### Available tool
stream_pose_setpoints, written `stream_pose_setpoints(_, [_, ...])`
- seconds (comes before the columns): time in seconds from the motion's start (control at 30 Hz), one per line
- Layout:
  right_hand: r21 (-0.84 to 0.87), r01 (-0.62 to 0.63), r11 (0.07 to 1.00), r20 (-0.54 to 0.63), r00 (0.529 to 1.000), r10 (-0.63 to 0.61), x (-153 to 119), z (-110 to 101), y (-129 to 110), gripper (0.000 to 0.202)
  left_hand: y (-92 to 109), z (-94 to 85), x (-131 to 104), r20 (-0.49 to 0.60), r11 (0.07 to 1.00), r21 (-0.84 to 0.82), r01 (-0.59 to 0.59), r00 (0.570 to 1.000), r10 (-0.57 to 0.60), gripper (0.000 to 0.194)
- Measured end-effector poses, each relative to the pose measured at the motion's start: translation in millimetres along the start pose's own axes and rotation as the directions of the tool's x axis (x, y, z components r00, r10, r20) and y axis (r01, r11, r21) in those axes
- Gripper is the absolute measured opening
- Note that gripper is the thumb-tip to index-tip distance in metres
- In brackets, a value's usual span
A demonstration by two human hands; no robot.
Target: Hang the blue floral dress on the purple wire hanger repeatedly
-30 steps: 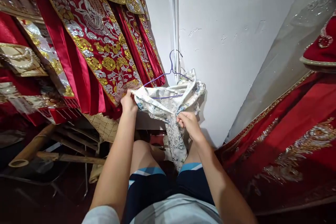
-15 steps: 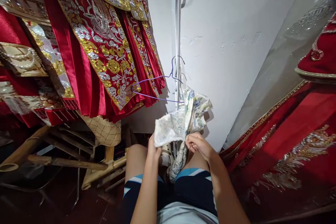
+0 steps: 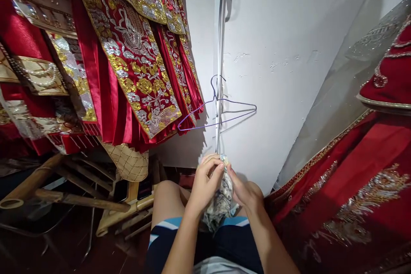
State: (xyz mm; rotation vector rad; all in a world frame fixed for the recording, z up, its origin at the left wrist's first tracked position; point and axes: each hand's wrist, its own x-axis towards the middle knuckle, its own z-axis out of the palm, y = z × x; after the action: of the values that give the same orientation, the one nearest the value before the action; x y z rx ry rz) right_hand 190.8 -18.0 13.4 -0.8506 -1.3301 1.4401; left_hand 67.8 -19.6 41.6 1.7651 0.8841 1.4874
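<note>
A light patterned garment (image 3: 222,199) hangs bunched between my knees, its upper part gathered in my hands. My left hand (image 3: 208,176) is closed on its top edge, thumb and fingers pinched together. Close beside it on the right, my right hand (image 3: 239,188) grips the same cloth, with its thumb near the left fingertips. Above both hands, a purple wire hanger (image 3: 215,99) hangs against the white wall with no cloth on it. Part of the garment is hidden behind my fingers.
Red embroidered garments (image 3: 144,81) hang at the left. Below them stands a bamboo frame (image 3: 81,199). A red beaded garment (image 3: 359,180) fills the right side. A vertical metal pole (image 3: 221,30) runs along the white wall (image 3: 272,30).
The patterned garment is off the hanger and lower, bunched in my hands. Both hands have come together, and the hanger now hangs level and bare. The view has shifted slightly.
</note>
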Motion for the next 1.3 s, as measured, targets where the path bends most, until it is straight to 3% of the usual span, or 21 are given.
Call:
stream_pose_setpoints(0.07, [0.046, -0.066, 0.997, 0.134, 0.989, 0.059, 3.5, 3.3, -0.6, 0.042, -6.6, -12.5, 6.4, 0.020, 0.998, 0.062, 0.005, 1.000, -0.006, 0.021])
stream_pose_setpoints(0.13, [0.007, -0.135, 0.991, 0.250, 0.960, 0.129, 10.7, 0.5, -2.7, 0.038, -17.7, -28.2, 8.7, 0.107, 0.996, 0.006, 0.094, 0.990, -0.094, 0.027])
stream_pose_setpoints(0.23, [-0.124, -0.104, 0.987, 0.277, 0.951, 0.135, 27.5, -15.5, -13.5, 0.018, -34.9, -52.8, -0.7, 0.269, 0.980, -0.024, 0.196, 0.945, -0.183, 0.032])
stream_pose_setpoints(0.37, [-0.316, 0.171, 0.933, 0.121, 0.983, -0.139, 58.9, -47.8, -39.5, 0.010, -47.5, -88.7, -19.9, 0.399, 0.966, 0.205, 0.158, 0.888, -0.230, 0.031])
stream_pose_setpoints(0.47, [-0.430, 0.353, 0.831, -0.044, 0.911, -0.409, 90.8, -65.7, -53.9, 0.028, -49.6, -114.6, -18.1, 0.356, 0.917, 0.364, 0.164, 0.885, -0.299, 0.026])
stream_pose_setpoints(0.57, [-0.482, 0.373, 0.793, -0.205, 0.832, -0.516, 127.9, -73.7, -57.5, 0.044, -46.9, -130.2, -3.1, 0.243, 0.854, 0.483, 0.191, 0.908, -0.341, 0.010])
stream_pose_setpoints(0.63, [-0.504, 0.308, 0.807, -0.238, 0.848, -0.473, 149.7, -75.5, -55.4, 0.043, -42.7, -134.1, 8.2, 0.202, 0.735, 0.663, 0.144, 0.911, -0.360, 0.009])
stream_pose_setpoints(0.7, [-0.533, 0.254, 0.807, -0.207, 0.886, -0.415, 162.9, -76.5, -51.6, 0.033, -37.8, -136.3, 17.6, 0.223, 0.513, 0.858, 0.028, 0.879, -0.421, 0.016])
stream_pose_setpoints(0.77, [-0.564, 0.254, 0.786, -0.156, 0.902, -0.404, 163.9, -77.6, -47.7, 0.021, -33.3, -140.5, 25.2, 0.239, 0.298, 0.950, -0.097, 0.837, -0.492, 0.026])
stream_pose_setpoints(0.8, [-0.575, 0.267, 0.773, -0.141, 0.899, -0.415, 159.8, -78.2, -46.1, 0.015, -31.3, -143.9, 28.7, 0.229, 0.229, 0.965, -0.127, 0.833, -0.503, 0.030])
stream_pose_setpoints(0.87, [-0.598, 0.290, 0.747, -0.121, 0.889, -0.442, 144.2, -79.9, -45.0, 0.005, -28.1, -152.3, 36.5, 0.187, 0.177, 0.977, -0.115, 0.858, -0.479, 0.035])
stream_pose_setpoints(0.93, [-0.613, 0.312, 0.726, -0.111, 0.876, -0.470, 123.5, -82.2, -47.6, 0.008, -26.1, -160.0, 45.8, 0.153, 0.246, 0.968, -0.043, 0.881, -0.448, 0.036])
stream_pose_setpoints(1.03, [-0.628, 0.361, 0.690, -0.084, 0.850, -0.521, 95.0, -87.6, -59.3, 0.008, -25.2, -163.1, 63.1, 0.143, 0.541, 0.836, 0.087, 0.918, -0.369, 0.040])
stream_pose_setpoints(1.13, [-0.640, 0.384, 0.665, -0.058, 0.839, -0.540, 77.8, -93.1, -75.0, 0.009, -25.0, -154.9, 85.7, 0.072, 0.791, 0.598, 0.131, 0.974, -0.216, 0.035])
stream_pose_setpoints(1.2, [-0.655, 0.362, 0.663, -0.059, 0.850, -0.523, 71.9, -93.8, -82.9, 0.013, -22.5, -145.9, 104.3, -0.037, 0.880, 0.454, 0.135, 0.990, -0.133, 0.029])
stream_pose_setpoints(1.3, [-0.645, 0.355, 0.677, -0.049, 0.865, -0.500, 68.1, -87.1, -86.6, 0.017, -12.6, -129.9, 134.2, -0.195, 0.944, 0.316, 0.097, 0.980, -0.036, 0.021])
